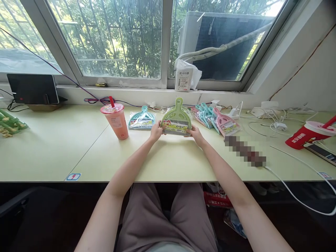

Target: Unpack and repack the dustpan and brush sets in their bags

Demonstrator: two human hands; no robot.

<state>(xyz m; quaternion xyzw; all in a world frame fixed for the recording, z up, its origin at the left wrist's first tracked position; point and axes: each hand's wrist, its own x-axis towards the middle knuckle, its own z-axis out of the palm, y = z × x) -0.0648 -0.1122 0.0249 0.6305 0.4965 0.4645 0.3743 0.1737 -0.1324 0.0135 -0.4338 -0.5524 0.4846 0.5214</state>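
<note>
On my feed I see a light-green plastic dustpan [179,112] in clear wrapping, a colourful printed label across its wide lower part. It's held at both sides, looped handle uppermost, above the desk [173,164].

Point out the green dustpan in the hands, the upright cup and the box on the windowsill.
Green dustpan [177,114], head view: middle of the pan.
Upright cup [118,121], head view: its side.
Box [183,80], head view: printed front.

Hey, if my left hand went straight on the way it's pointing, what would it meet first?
The green packaged dustpan, which your left hand already holds by its left edge, pointing forward and rightward. Beyond that, depth is hard to judge from this single view.
</note>
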